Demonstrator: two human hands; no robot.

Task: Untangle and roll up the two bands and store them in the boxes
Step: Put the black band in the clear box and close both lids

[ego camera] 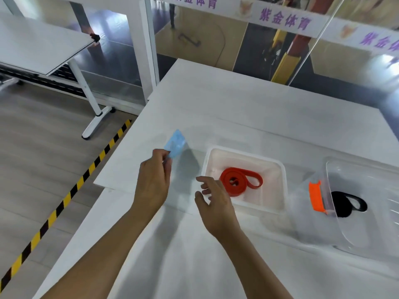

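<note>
Lid (179, 169), clear with blue clip, pinched at its upper edge by left hand (154, 180). Right hand (212, 200) loosely spread beside it, holding nothing, at rim of white box (278, 169). Right of that hand: red band (239, 181) coiled inside; farther right, black band (347, 205) inside clear box (367, 234).

White counter (237, 108); red band (239, 181) coiled in a clear, pale box (278, 169); black band (347, 205) in a second clear box (367, 240) with an orange latch (315, 196); pale blue translucent lid tab (176, 143); yellow-and-black striped floor tape (64, 199); purple lettering on a white banner (285, 19).
</note>
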